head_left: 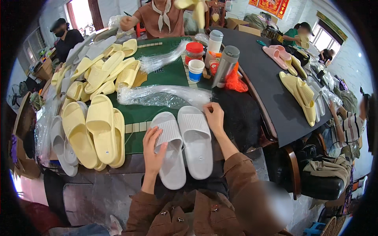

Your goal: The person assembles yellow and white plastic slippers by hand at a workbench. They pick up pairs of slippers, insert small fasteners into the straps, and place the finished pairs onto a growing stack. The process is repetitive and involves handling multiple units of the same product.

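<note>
Two grey slippers lie side by side in front of me at the table's edge, toes pointing away. My left hand (152, 147) grips the left grey slipper (172, 169), its fingers along the strap's outer side and its thumb on the footbed. The right grey slipper (200, 151) touches its neighbour. Just beyond its toe, my right hand (215, 117) is closed in a pinch at the end of a bundle of clear plastic strands (165, 96). Whatever sits between those fingertips is too small to make out.
Yellow slippers (103, 129) and grey ones pile up on the left. Farther back stand a white cup with a blue band (195, 70), a red-lidded jar (194, 53) and a steel flask (227, 67). Another person (161, 17) works across the table. More slippers (299, 94) lie on the black table.
</note>
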`<state>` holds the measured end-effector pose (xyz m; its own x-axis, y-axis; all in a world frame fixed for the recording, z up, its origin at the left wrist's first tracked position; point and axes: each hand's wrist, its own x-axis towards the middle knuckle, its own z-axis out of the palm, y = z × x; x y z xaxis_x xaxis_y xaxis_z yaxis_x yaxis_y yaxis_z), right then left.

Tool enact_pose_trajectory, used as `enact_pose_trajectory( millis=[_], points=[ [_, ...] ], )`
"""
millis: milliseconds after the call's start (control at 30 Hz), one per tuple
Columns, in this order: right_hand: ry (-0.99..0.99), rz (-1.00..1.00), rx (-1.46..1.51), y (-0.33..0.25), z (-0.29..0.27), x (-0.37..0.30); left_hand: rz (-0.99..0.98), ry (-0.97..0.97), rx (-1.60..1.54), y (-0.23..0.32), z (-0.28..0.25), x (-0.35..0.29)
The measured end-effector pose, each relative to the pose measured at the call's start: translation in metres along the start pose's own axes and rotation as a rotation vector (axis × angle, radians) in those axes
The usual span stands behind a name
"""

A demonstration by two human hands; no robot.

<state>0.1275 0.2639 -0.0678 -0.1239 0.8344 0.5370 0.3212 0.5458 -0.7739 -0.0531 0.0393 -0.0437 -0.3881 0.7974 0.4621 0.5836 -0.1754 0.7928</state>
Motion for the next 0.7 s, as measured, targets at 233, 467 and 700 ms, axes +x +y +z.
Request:
enact_pose_trajectory(
  millis=[233, 467, 700],
  points=[
    [0.023, -0.067, 0.085, -0.001, 0.012, 0.019, 0.038, 0.004, 0.064, 0.004, -0.001, 0.000],
    [-0.148, 0.062, 0.102, -0.008, -0.002, 0.022, 0.015, 0.012, -0.008, 0.006, 0.001, 0.001],
    [-0.033, -0.044, 0.100, -0.061, -0.018, 0.015, 0.034, 0.021, 0.019, 0.003, -0.001, -0.002]
  ],
)
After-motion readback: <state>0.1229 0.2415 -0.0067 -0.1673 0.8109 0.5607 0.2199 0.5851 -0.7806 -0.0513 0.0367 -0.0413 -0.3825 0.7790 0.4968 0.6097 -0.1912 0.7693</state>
